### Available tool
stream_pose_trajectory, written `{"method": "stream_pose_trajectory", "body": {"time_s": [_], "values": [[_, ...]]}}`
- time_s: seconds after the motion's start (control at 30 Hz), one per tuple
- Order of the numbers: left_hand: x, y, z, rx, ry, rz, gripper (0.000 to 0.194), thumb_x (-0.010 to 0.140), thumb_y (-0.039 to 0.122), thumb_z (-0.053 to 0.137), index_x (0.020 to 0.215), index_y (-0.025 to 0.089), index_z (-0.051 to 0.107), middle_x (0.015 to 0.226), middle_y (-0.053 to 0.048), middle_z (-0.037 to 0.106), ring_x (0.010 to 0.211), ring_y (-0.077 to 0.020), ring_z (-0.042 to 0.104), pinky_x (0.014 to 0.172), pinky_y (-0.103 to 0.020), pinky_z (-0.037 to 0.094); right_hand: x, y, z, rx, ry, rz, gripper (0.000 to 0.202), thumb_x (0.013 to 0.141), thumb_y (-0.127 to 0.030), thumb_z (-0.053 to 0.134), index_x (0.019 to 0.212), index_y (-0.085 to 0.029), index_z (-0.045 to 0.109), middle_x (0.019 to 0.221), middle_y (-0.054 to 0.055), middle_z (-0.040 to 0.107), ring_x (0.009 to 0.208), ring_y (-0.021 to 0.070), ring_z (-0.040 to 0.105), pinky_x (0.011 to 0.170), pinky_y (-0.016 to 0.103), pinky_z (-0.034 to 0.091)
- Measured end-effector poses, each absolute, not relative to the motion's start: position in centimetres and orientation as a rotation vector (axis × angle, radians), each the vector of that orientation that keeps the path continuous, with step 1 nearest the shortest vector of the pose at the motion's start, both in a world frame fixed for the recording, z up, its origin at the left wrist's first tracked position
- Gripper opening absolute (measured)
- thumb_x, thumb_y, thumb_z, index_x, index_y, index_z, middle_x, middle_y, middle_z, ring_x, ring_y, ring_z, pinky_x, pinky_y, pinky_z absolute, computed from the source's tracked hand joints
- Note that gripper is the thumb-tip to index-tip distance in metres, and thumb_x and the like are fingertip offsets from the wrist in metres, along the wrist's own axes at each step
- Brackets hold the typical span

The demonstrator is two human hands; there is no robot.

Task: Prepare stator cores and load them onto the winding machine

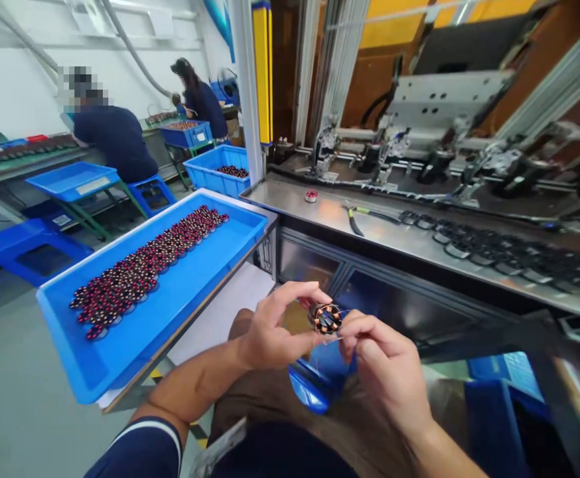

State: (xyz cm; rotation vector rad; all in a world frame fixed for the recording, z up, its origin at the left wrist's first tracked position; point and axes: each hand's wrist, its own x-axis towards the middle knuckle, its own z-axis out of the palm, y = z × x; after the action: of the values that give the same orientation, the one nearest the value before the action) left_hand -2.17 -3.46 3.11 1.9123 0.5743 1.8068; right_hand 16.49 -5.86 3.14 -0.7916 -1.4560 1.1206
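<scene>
Between my hands, above my lap, is a wound motor stator (326, 318), a small dark ring with copper coils around its inside. My left hand (281, 325) is closed on its left side, fingers behind and thumb in front. On the right, my right hand (382, 358) pinches at the stator's edge, where thin wire ends stick out. The fingertips seem to hold one of these fine wires. Part of the stator's rim is hidden by my fingers.
Many stators (141, 265) fill the middle of a blue tray (210, 285) on my left. Pliers (354, 219), one stator (311, 196) and a row of black parts (509, 245) lie on the metal bench (285, 189) before a machine. Two people (113, 139) sit further back.
</scene>
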Motion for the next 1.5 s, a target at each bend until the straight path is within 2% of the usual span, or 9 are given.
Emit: {"method": "stream_pose_trajectory", "body": {"time_s": [0.23, 0.33, 0.43, 0.6, 0.73, 0.9, 1.07, 1.23, 1.5], "values": [[0.7, -5.3, 3.4, 1.646, 0.353, 1.563, 0.077, 0.074, 0.012, 0.088, 0.141, 0.025, 0.053, 0.113, -0.007, 0.075, 0.1, -0.0164, 0.072, 0.087, -0.026, 0.059, 19.4, -8.5, 3.5, -0.543, -1.102, 1.698, 0.029, 0.09, -0.037, 0.073, 0.069, -0.019, 0.066, 0.059, -0.003, 0.048, 0.048, 0.0084, 0.039, 0.045, 0.023, 0.029], [0.9, -6.0, 3.6, 1.537, 0.319, 1.498, 0.077, 0.075, 0.011, 0.087, 0.141, 0.026, 0.051, 0.114, -0.008, 0.074, 0.098, -0.0159, 0.072, 0.083, -0.025, 0.058, 20.9, -8.5, 2.2, -0.359, -1.299, 1.864, 0.028, 0.081, -0.038, 0.081, 0.064, -0.019, 0.071, 0.055, 0.001, 0.055, 0.05, 0.0112, 0.047, 0.051, 0.026, 0.036], [1.0, -6.2, 3.3, 1.577, 0.337, 1.541, 0.075, 0.076, 0.012, 0.087, 0.141, 0.026, 0.052, 0.112, -0.007, 0.074, 0.099, -0.016, 0.071, 0.084, -0.025, 0.057, 20.1, -9.5, 0.7, -0.452, -1.247, 1.893, 0.012, 0.081, -0.031, 0.084, 0.083, -0.02, 0.078, 0.067, 0.003, 0.068, 0.059, 0.0122, 0.059, 0.057, 0.024, 0.044], [1.4, -5.9, 2.4, 1.722, 0.4, 1.65, 0.072, 0.077, 0.014, 0.084, 0.141, 0.024, 0.054, 0.108, -0.006, 0.073, 0.093, -0.0144, 0.069, 0.08, -0.024, 0.057, 16.4, -12.0, 0.8, -0.586, -0.868, 1.921, 0.029, 0.069, -0.036, 0.094, 0.084, -0.019, 0.076, 0.074, 0.006, 0.077, 0.057, 0.0151, 0.067, 0.054, 0.025, 0.056], [1.6, -5.8, 2.3, 1.674, 0.388, 1.623, 0.078, 0.072, 0.01, 0.088, 0.141, 0.025, 0.054, 0.109, -0.005, 0.073, 0.094, -0.0139, 0.07, 0.082, -0.023, 0.057, 16.1, -12.7, 1.1, -0.652, -0.829, 1.909, 0.023, 0.079, -0.034, 0.086, 0.072, -0.017, 0.073, 0.054, 0.002, 0.069, 0.039, 0.0092, 0.056, 0.042, 0.018, 0.049], [1.3, -6.1, 2.4, 1.475, 0.376, 1.456, 0.078, 0.072, 0.007, 0.088, 0.139, 0.025, 0.053, 0.118, -0.007, 0.074, 0.106, -0.0162, 0.072, 0.092, -0.025, 0.058, 18.8, -12.0, 0.6, -0.706, -1.077, 1.899, 0.02, 0.078, -0.032, 0.088, 0.078, -0.016, 0.075, 0.058, 0.004, 0.071, 0.044, 0.0121, 0.062, 0.046, 0.021, 0.052], [0.9, -7.2, 2.2, 1.436, 0.351, 1.231, 0.062, 0.088, 0.008, 0.073, 0.142, 0.024, 0.048, 0.134, -0.014, 0.07, 0.116, -0.0195, 0.071, 0.1, -0.031, 0.057, 20.7, -10.5, 2.5, -0.784, -1.079, 1.658, 0.042, 0.083, -0.058, 0.078, 0.08, -0.016, 0.074, 0.06, 0.004, 0.066, 0.051, 0.0121, 0.056, 0.05, 0.024, 0.045], [1.0, -7.7, 1.7, 1.445, 0.339, 1.176, 0.072, 0.085, 0.006, 0.075, 0.146, 0.028, 0.046, 0.139, -0.014, 0.066, 0.117, -0.0205, 0.07, 0.102, -0.033, 0.057, 20.3, -10.9, 3.4, -0.904, -1.117, 1.596, 0.037, 0.092, -0.04, 0.074, 0.064, -0.017, 0.062, 0.052, 0.0, 0.059, 0.053, 0.011, 0.049, 0.055, 0.024, 0.039], [0.9, -7.2, 1.6, 1.377, 0.33, 1.204, 0.079, 0.077, 0.006, 0.083, 0.144, 0.028, 0.047, 0.12, -0.01, 0.07, 0.103, -0.0178, 0.073, 0.091, -0.028, 0.06, 21.5, -11.1, 2.1, -0.815, -1.421, 1.679, 0.038, 0.095, -0.041, 0.068, 0.066, -0.018, 0.059, 0.054, -0.002, 0.054, 0.05, 0.0099, 0.044, 0.05, 0.024, 0.034]]}}
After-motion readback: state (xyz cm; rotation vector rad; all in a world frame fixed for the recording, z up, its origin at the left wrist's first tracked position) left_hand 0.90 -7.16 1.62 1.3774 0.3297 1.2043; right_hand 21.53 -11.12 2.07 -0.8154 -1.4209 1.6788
